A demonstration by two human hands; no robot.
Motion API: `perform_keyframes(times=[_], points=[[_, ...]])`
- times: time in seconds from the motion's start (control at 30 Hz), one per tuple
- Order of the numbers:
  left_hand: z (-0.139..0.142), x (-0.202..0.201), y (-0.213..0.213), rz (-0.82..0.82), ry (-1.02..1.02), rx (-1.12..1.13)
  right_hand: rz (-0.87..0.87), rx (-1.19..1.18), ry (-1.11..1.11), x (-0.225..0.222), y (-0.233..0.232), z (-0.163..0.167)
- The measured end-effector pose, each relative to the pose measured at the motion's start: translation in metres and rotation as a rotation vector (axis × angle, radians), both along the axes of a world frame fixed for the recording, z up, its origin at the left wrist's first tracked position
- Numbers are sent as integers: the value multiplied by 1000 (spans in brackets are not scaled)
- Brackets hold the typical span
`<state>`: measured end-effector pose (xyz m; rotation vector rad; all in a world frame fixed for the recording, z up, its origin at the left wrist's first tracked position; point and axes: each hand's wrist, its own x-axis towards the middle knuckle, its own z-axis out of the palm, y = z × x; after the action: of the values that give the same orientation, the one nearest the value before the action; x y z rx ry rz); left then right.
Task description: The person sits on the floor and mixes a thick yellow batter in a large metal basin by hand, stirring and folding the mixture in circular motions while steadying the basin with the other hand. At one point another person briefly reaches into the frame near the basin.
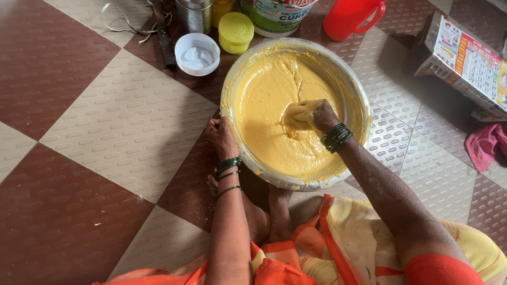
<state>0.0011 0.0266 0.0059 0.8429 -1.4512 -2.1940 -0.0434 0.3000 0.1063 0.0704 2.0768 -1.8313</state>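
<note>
A wide metal bowl (pixel 230 100) full of thick yellow batter (pixel 269 89) sits on the tiled floor in front of me. My right hand (pixel 309 117) is down in the batter, coated in it, fingers cupped around a scoop of the mix. My left hand (pixel 221 136) grips the bowl's left rim and rests against its outer wall. Green bangles ring both wrists. My feet lie under the bowl's near edge.
Behind the bowl stand a small white bowl (pixel 197 54), a yellow lidded jar (pixel 235 32), a steel canister (pixel 194 15), a large tub (pixel 275 16) and a red jug (pixel 353 18). A printed calendar (pixel 467 60) and a pink cloth (pixel 485 145) lie at the right.
</note>
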Motion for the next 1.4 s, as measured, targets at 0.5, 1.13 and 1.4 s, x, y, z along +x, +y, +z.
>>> perform_keyframes(times=[0.5, 1.13, 1.4], points=[[1, 0, 0, 13, 31, -3, 59, -243, -240, -5, -7, -4], [-5, 1, 2, 25, 115, -39, 453, 705, 372, 14, -50, -38], [-1, 2, 1, 20, 63, -29, 507, 808, 1322, 21, -62, -109]])
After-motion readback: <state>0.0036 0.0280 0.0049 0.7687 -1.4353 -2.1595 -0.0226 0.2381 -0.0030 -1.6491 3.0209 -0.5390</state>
